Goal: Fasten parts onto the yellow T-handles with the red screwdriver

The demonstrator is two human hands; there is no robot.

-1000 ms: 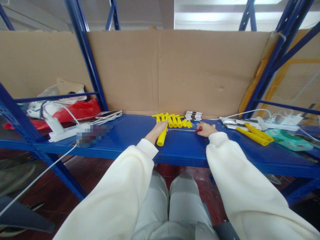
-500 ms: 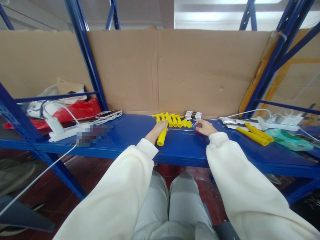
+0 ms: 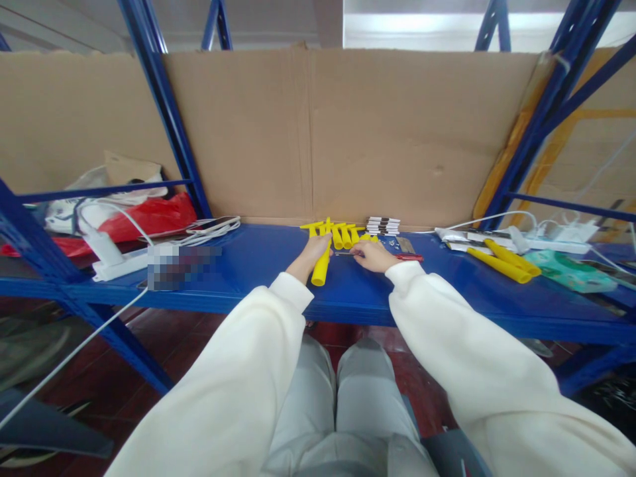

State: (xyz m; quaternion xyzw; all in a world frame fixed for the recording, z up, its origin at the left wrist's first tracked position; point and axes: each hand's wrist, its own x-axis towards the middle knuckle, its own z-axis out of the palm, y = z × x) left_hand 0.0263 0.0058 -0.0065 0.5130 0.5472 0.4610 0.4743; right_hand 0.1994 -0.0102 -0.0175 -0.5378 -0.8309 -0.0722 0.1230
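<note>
My left hand (image 3: 313, 255) is closed round a yellow tapered plastic handle (image 3: 320, 270), its wide hollow end pointing toward me. My right hand (image 3: 370, 255) is just to the right, fingers curled down and pinched low over the shelf; whatever is between its fingertips is hidden. A thin metal rod (image 3: 342, 254) shows left of those fingertips, and a red tool handle (image 3: 410, 257) lies beyond the right wrist. Behind both hands stands a row of yellow T-shaped handles (image 3: 337, 237). Small yellow pieces (image 3: 366, 236) are partly covered by my right hand.
White-and-dark packs (image 3: 383, 226) are stacked at the back, near tiny metal parts and a flat plate (image 3: 406, 246). Two yellow handles (image 3: 501, 265) and a green packet (image 3: 571, 270) lie right. A power strip (image 3: 116, 265) and cables are left; cardboard (image 3: 372, 132) backs the shelf.
My right hand has moved left from the tiny parts toward my left hand, uncovering the red handle and flat plate. My left hand keeps hold of the yellow handle.
</note>
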